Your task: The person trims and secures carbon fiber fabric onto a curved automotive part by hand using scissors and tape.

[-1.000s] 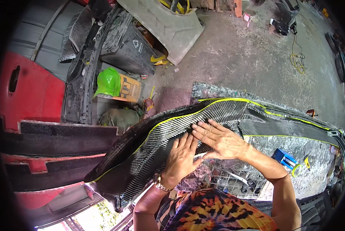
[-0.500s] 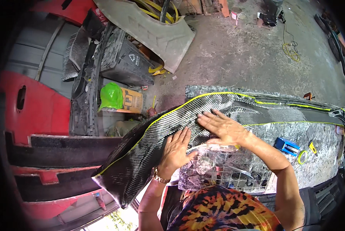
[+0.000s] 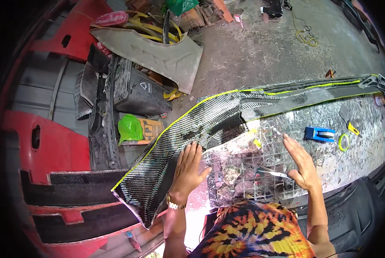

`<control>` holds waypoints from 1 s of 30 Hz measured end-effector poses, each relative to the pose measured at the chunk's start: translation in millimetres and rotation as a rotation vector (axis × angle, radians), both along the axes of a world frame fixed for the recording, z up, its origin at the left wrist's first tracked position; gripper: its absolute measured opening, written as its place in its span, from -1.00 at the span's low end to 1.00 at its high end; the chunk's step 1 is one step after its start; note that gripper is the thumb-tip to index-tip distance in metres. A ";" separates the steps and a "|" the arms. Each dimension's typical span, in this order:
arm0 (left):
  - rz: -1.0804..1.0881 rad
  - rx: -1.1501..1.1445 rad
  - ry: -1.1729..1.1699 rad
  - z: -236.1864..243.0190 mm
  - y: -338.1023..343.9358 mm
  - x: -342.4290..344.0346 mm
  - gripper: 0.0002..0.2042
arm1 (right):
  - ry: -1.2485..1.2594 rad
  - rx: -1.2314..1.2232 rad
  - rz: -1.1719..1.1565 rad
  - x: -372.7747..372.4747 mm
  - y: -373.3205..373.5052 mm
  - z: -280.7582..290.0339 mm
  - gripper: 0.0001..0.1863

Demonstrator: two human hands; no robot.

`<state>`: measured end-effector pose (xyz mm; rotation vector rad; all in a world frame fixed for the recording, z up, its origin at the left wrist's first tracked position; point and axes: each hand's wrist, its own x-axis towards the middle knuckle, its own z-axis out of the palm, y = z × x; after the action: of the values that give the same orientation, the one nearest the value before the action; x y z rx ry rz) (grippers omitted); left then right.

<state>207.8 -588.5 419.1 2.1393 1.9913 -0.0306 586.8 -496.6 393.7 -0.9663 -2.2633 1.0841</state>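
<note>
A long piece of black and silver woven carbon fibre cloth point(image 3: 201, 112), edged with yellow-green tape, stretches over a long curved shape from lower left to upper right. My left hand point(image 3: 186, 172) lies on its near side, fingers extended and thumb out, with nothing held. Off the cloth, my right hand point(image 3: 303, 165) is above the worktable with fingers stretched out and nothing in them. Beside the right hand are scissors point(image 3: 273, 173). Farther right are a blue tape dispenser point(image 3: 320, 134), a yellow-green roll of tape point(image 3: 340, 142) and a yellow utility knife point(image 3: 354, 129).
The worktable point(image 3: 360, 159) has a stained, scuffed top. At left stand red body panels point(image 3: 59, 142), a dark bin point(image 3: 143, 94) and a cardboard box point(image 3: 153, 130) beside a bright green bag point(image 3: 130, 128). A grey fender point(image 3: 158, 56) leans behind them.
My right hand has lifted off the cloth and moved right and nearer, over the table. My left hand has slid slightly down and left, staying on the cloth. The view has shifted.
</note>
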 end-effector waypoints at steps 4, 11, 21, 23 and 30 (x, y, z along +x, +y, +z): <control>-0.253 0.029 -0.431 21.3 10.1 52.7 -0.29 | 0.052 -0.034 -0.269 28.2 -50.0 -4.3 -0.07; -0.515 -0.296 -0.538 -10.1 -24.6 85.2 -0.47 | 0.027 0.139 -0.330 2.1 -89.6 9.2 -0.05; -0.518 -0.432 -0.444 -51.2 -83.9 85.3 -0.51 | 0.155 0.646 -0.641 15.7 -171.1 -9.3 -0.17; -0.550 -0.437 -0.416 -58.7 -93.5 78.8 -0.51 | 0.159 0.681 -0.683 15.7 -185.8 -10.9 -0.18; -0.623 -0.458 -0.346 -83.5 -113.2 88.4 -0.51 | 0.135 0.808 -0.799 39.9 -225.5 -25.0 -0.14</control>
<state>296.2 -701.6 335.5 2.1676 0.9660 -0.1819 626.8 -722.1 368.7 -1.1819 -1.6588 -0.1095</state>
